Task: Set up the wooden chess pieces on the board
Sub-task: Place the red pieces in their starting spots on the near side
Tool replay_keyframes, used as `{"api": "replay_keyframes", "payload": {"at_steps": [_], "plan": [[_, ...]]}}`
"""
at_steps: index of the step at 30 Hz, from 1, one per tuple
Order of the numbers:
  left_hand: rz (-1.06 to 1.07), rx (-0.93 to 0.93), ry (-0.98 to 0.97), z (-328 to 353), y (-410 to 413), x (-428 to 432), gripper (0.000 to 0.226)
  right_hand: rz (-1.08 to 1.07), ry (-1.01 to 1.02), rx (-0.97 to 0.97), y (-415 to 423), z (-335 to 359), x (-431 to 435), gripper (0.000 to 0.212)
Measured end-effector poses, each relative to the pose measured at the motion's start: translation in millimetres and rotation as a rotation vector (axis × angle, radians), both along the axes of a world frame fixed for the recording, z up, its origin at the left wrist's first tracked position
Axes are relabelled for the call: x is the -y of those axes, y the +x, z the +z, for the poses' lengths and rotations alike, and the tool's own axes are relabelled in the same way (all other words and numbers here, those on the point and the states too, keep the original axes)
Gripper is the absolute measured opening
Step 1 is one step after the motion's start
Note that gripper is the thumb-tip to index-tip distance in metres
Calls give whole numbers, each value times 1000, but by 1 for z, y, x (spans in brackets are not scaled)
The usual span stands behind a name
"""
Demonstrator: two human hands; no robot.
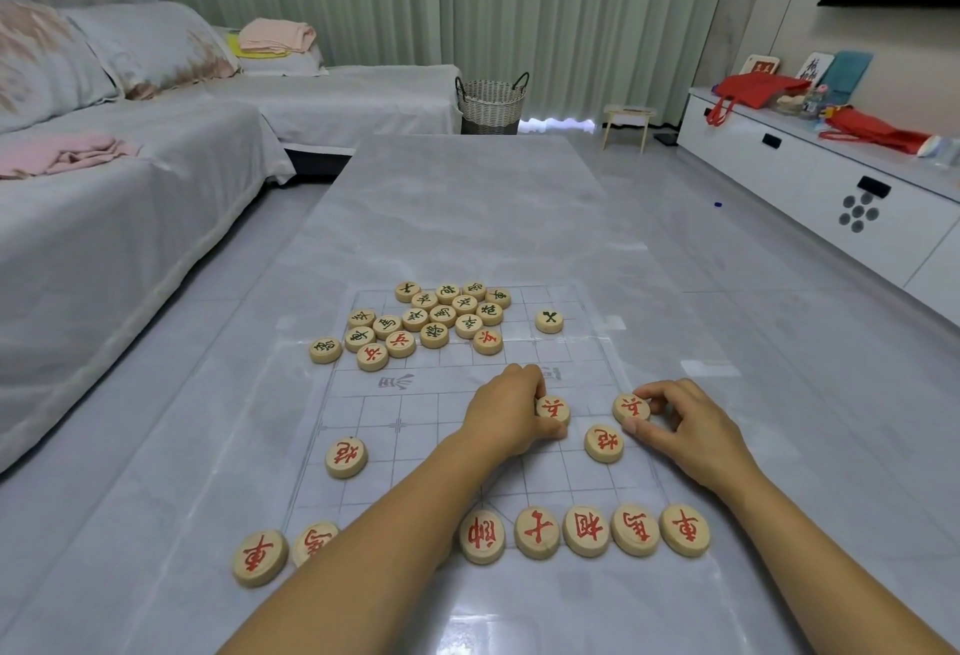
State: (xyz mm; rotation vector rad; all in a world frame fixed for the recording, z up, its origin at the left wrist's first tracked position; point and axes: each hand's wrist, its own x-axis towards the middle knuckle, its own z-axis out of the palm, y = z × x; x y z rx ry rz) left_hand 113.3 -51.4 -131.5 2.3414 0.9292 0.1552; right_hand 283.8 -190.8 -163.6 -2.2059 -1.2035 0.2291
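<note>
A clear plastic chess board [415, 410] with a faint grid lies on the grey table. My left hand [506, 407] pinches a round wooden red-marked piece [553, 410] on the board. My right hand [691, 426] holds another red-marked piece [630, 407] at the board's right side. Two red cannon pieces [346, 457] [603, 443] sit one row nearer. A row of red pieces [587, 531] lines the near edge, partly hidden by my left forearm. A loose pile of green and red pieces [431, 319] lies at the far end, with one green piece [549, 321] apart.
The grey marble table [467, 207] stretches away from me. A grey sofa [104, 176] runs along the left. A woven basket [491, 103] stands beyond the table. A white low cabinet [810, 171] with red bags lines the right wall.
</note>
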Motion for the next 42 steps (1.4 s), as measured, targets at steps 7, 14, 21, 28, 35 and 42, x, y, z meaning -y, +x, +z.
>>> {"api": "replay_keyframes", "payload": {"at_steps": [7, 14, 21, 28, 35, 42], "plan": [[23, -21, 25, 1, 2, 3, 43, 0, -1, -1, 0, 1, 0, 33], [37, -29, 57, -1, 4, 4, 46, 13, 8, -7, -1, 2, 1, 30], [23, -15, 45, -2, 2, 3, 45, 14, 4, -15, -2, 4, 2, 31], [-3, -9, 32, -3, 1, 0, 46, 4, -17, -14, -5, 7, 2, 33], [-28, 43, -31, 9, -28, -25, 45, -37, 16, -93, -7, 9, 3, 36], [243, -26, 202, 8, -105, -119, 20, -195, 251, -285, -8, 42, -7, 22]]}}
